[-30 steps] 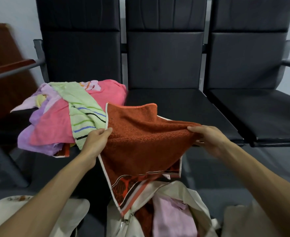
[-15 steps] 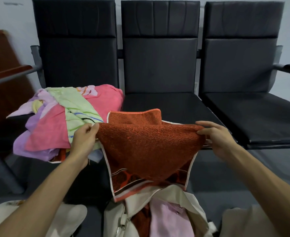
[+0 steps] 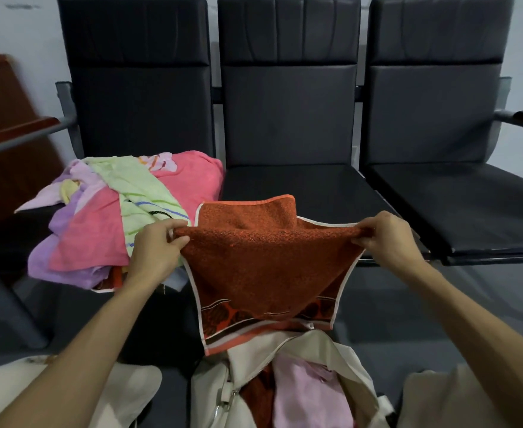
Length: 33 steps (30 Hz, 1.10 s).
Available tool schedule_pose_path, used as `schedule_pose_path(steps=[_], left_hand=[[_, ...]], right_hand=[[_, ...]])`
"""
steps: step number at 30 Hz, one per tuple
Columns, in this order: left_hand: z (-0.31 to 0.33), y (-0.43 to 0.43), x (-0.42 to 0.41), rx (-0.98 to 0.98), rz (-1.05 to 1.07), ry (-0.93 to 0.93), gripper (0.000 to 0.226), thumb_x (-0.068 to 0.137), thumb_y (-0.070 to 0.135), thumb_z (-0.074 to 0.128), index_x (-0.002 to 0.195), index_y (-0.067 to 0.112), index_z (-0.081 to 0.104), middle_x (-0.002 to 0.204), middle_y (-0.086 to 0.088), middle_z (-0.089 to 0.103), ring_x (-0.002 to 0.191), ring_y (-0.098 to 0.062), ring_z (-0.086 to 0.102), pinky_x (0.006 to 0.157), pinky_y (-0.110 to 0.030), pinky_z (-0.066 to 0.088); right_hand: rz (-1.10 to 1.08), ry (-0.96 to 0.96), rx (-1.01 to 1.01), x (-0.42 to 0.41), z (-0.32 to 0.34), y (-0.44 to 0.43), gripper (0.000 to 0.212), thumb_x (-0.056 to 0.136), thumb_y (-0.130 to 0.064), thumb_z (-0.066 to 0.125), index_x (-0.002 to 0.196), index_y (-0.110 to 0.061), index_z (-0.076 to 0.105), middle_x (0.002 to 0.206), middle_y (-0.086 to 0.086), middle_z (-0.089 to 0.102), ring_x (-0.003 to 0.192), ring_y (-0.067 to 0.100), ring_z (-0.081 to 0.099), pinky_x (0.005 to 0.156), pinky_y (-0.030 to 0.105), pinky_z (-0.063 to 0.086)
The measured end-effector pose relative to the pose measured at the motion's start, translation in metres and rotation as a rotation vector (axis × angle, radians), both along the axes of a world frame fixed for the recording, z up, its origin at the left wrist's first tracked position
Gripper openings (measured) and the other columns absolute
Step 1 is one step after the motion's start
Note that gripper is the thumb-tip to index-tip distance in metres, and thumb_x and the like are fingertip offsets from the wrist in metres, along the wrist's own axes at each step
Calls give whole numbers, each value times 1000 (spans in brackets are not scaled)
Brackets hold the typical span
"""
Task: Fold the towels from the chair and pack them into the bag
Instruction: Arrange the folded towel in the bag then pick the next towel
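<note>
Left grip: the left hand (image 3: 156,251) is pinched shut on the left end of the rust towel (image 3: 269,264), thumb on the near face, fingers curled behind the top fold.
Right grip: the right hand (image 3: 388,239) is clamped the same way on the right end, so the fold line runs taut between the two hands.
Towel's place: it hangs in the air in front of the middle chair (image 3: 288,125), doubled over, its patterned hem dangling just above the open bag (image 3: 244,387) at the near edge.
How it handles: soft terry, light and limp by the look of it; it sags in the middle and will not hold a crease by itself. Not slippery, not fragile.
Where to hold: the corners of the fold, as now; for the next fold, likely bring the two ends together and catch the hanging hem.
Bag: already holds a pink towel (image 3: 309,393) and something dark red.
Pile: the towel heap (image 3: 124,217) waits on the left chair (image 3: 136,97), pink, green-striped and lilac pieces tangled.
</note>
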State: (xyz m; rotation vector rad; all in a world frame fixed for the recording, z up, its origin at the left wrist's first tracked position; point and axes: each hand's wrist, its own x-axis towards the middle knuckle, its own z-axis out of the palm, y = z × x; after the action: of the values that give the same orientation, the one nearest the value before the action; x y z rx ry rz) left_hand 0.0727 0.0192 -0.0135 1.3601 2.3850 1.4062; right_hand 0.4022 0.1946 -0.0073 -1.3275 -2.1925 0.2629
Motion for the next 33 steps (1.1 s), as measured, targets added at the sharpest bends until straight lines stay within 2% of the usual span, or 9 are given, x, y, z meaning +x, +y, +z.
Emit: schedule_pose_path(steps=[2, 7, 10, 14, 19, 24, 26, 30, 33], left_hand=[[-1, -2, 2, -21, 25, 205, 14, 86, 3, 66, 100, 3, 71, 95, -10, 60, 90, -20, 53, 80, -27, 38], [-1, 3, 11, -21, -14, 159, 5, 96, 6, 52, 92, 9, 53, 97, -6, 45, 95, -18, 45, 77, -23, 31], [1, 3, 16, -81, -37, 82, 7, 101, 14, 43, 95, 14, 46, 81, -1, 52, 74, -16, 48, 57, -31, 31], [8, 2, 22, -84, -31, 61, 9, 102, 18, 40, 97, 18, 48, 76, -1, 56, 67, -13, 50, 56, -29, 34], [23, 1, 32, 109, -178, -373, 19, 103, 18, 42, 90, 23, 55, 76, -2, 57, 68, -15, 55, 59, -29, 43], [39, -5, 30, 255, -275, -694, 20, 100, 20, 48, 90, 26, 65, 85, 0, 63, 78, -13, 59, 70, -27, 47], [40, -6, 25, 339, -183, -573, 17, 99, 18, 50, 91, 25, 64, 85, 4, 63, 79, -11, 58, 72, -26, 47], [34, -10, 21, 371, 23, 208, 12, 97, 15, 54, 102, 14, 65, 86, 9, 62, 78, -11, 58, 70, -29, 47], [30, -10, 25, 395, 41, 241, 16, 97, 18, 55, 107, 11, 65, 89, 6, 62, 80, -16, 60, 70, -30, 46]], right_hand=[[8, -11, 55, -3, -4, -1, 13, 80, -10, 75, 93, -8, 76, 94, 5, 52, 89, 20, 54, 76, 23, 34], [182, 16, -23, -9, -3, -3, 9, 86, -8, 68, 94, -7, 70, 119, 3, 60, 109, 19, 57, 87, 18, 36], [280, 30, -179, -13, 2, -13, 9, 95, -13, 56, 96, -18, 63, 96, -2, 67, 92, 16, 61, 80, 26, 43], [325, 36, -361, -14, 6, -16, 13, 97, -15, 54, 86, -21, 59, 84, 2, 65, 83, 19, 62, 77, 35, 51], [394, 369, -757, -11, 16, -18, 12, 97, -7, 52, 92, -1, 60, 72, 8, 55, 62, 18, 57, 54, 27, 51], [365, 703, -773, -4, 29, -13, 14, 94, -1, 51, 92, -1, 65, 76, 9, 63, 64, 16, 61, 57, 24, 51], [285, 783, -653, -1, 31, -8, 13, 94, -1, 52, 89, -2, 64, 76, 10, 61, 64, 16, 58, 61, 25, 49], [83, 662, -255, 8, 32, 1, 10, 95, -9, 57, 97, -6, 67, 79, 4, 65, 66, 6, 61, 66, 23, 51], [-48, 410, 12, 12, 36, -1, 12, 95, -18, 59, 96, -11, 68, 83, 1, 65, 80, 14, 59, 72, 27, 41]])
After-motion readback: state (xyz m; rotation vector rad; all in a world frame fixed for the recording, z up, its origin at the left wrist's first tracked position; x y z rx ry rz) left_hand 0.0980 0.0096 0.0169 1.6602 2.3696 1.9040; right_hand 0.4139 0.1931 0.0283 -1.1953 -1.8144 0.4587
